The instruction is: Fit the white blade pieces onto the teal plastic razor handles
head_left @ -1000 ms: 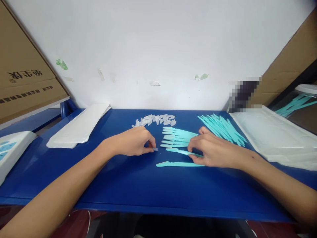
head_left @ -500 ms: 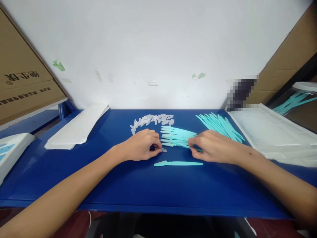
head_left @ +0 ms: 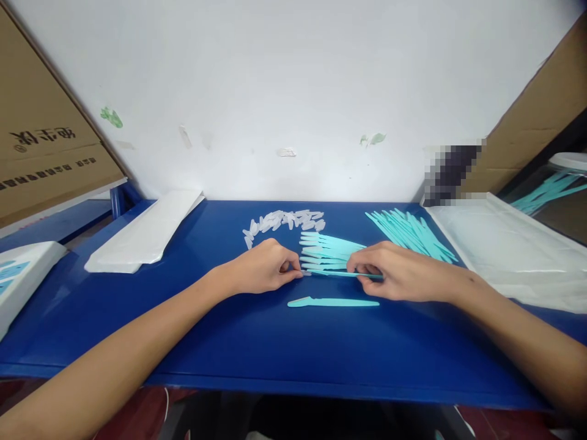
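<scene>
My left hand (head_left: 270, 267) pinches a small clear blade cap (head_left: 306, 273) between thumb and fingertips. In my right hand (head_left: 383, 272) is a teal eyebrow razor (head_left: 337, 274), held by its handle with the blade end pointing left. That end meets the cap; how far it is inside I cannot tell. Just behind lies a row of teal razors (head_left: 328, 249), partly covered by my right hand. A single razor (head_left: 334, 302) rests flat in front of both hands. Loose clear caps (head_left: 284, 220) form a curved heap beyond my left hand.
A second pile of razors (head_left: 413, 235) lies at the back right, beside a white plastic-covered packet (head_left: 513, 244). White flat bags (head_left: 142, 235) are at the left on the blue table (head_left: 229, 348). Cardboard boxes (head_left: 46, 122) flank the white wall, and a jar (head_left: 557, 183) holds razors.
My right hand has lifted a razor from the row and brought its blade end to the cap in my left hand. The view has shifted slightly.
</scene>
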Available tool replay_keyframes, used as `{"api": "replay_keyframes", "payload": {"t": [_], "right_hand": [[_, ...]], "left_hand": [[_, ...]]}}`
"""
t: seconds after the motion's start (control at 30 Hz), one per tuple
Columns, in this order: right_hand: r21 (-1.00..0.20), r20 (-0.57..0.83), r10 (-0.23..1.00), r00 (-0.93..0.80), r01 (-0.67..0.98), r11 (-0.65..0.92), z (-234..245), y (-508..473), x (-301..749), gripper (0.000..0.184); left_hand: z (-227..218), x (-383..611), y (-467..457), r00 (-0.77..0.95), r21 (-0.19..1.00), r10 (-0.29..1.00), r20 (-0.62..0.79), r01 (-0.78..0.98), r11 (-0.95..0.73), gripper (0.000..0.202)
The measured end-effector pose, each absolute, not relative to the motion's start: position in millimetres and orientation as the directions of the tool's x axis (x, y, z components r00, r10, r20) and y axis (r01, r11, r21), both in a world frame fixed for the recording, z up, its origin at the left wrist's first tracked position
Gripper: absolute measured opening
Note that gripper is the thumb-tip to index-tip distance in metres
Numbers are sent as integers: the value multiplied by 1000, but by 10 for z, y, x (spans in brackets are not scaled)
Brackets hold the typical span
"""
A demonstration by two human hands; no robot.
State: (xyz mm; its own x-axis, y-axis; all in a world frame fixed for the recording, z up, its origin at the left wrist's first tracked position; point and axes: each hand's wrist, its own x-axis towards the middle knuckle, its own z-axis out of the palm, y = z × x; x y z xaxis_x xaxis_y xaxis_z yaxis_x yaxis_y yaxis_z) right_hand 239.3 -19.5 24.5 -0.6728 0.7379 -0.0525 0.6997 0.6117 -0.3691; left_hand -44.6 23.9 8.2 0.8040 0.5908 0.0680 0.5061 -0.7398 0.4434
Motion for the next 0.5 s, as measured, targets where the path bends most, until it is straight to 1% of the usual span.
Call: {"api": "replay_keyframes", "payload": {"t": [0.23, 0.5], "right_hand": [[-389, -50, 752, -658, 706, 592, 249, -190, 2429, 8], [-381, -40, 757, -653, 710, 592, 274, -194, 2427, 10]], "left_hand": [[78, -451, 235, 810, 465, 580, 80, 484, -741, 19], [93, -440, 229, 792, 390, 606, 79, 535, -750, 17]]}}
